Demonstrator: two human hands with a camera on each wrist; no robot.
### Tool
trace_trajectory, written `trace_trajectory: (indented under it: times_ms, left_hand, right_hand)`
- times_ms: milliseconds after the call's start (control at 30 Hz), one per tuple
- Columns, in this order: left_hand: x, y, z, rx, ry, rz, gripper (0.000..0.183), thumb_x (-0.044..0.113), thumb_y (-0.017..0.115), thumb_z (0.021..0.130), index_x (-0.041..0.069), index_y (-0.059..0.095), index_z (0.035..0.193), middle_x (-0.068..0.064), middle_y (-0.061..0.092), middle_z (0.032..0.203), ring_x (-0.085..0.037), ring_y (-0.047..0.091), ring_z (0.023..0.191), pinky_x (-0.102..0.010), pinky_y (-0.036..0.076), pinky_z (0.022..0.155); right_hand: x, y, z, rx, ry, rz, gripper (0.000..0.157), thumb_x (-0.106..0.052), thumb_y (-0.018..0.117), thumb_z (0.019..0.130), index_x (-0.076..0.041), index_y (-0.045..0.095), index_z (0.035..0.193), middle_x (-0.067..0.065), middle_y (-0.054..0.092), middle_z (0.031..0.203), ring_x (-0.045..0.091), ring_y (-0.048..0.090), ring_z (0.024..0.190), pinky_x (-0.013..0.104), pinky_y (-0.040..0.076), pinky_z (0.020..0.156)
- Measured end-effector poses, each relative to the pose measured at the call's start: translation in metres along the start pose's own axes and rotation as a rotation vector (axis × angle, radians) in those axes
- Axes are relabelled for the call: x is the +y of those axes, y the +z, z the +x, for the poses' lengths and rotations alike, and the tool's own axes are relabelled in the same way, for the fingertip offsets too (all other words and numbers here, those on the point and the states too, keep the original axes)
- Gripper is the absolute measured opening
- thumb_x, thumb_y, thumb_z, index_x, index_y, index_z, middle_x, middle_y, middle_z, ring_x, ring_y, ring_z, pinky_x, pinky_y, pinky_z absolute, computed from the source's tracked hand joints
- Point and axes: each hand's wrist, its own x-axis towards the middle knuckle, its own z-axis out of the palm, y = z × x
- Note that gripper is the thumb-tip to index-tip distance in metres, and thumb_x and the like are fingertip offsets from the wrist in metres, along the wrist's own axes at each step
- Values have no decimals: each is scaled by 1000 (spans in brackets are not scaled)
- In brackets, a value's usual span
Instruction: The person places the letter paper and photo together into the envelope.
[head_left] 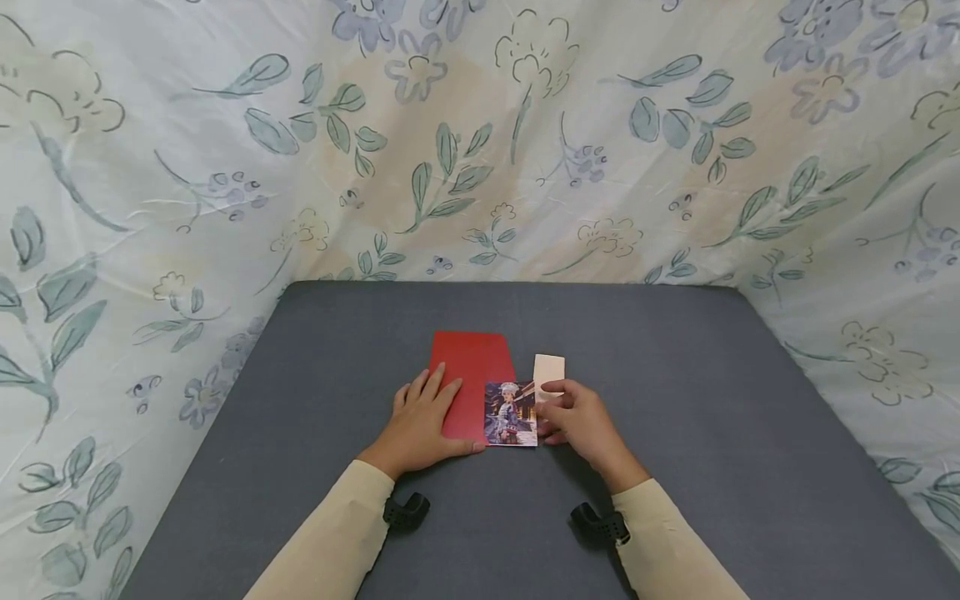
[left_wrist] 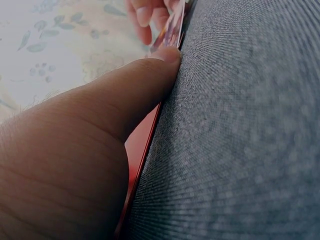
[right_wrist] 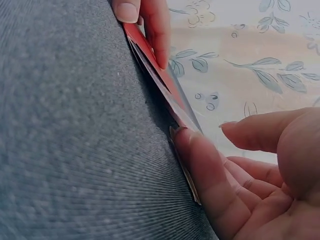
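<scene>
A red envelope lies on the table, and a small photo of a figure in costume covers its lower right part. My left hand rests on the envelope with its fingers spread. The left thumb lies along the near edge, its tip by the photo. At the photo's right edge is my right hand. In the right wrist view a right finger touches that edge, while the thumb stays apart from it. A cream strip lies partly under the right hand; whether it joins the envelope, I cannot tell.
The table has a dark grey cloth on it. A floral curtain hangs behind the table and along its sides. Each wrist wears a black camera mount near the sleeve cuff.
</scene>
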Motion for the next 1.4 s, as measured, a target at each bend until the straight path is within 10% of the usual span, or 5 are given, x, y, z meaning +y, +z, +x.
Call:
trace_trajectory:
  times_ms: [1033,1400]
  left_hand:
    - [1,-1,0,-1,7,17,113,75,78,83,13,40,170,-16,19,179,-44,16,161,-68,17,123]
    - [1,0,1,-6,4,5,113,73,79,82,13,40,170,-17,18,179,-44,16,161,-69,16,123]
  right_hand:
    - [-13,-8,-11,-4,71,54,44,-21,67,111,12,63,140,27,74,124,35,79,96,37,65,68]
    - [-15,-23,-9,-205,173,216,63,-26,63,111,17,44,153,32,65,139,37,76,112,37,64,82]
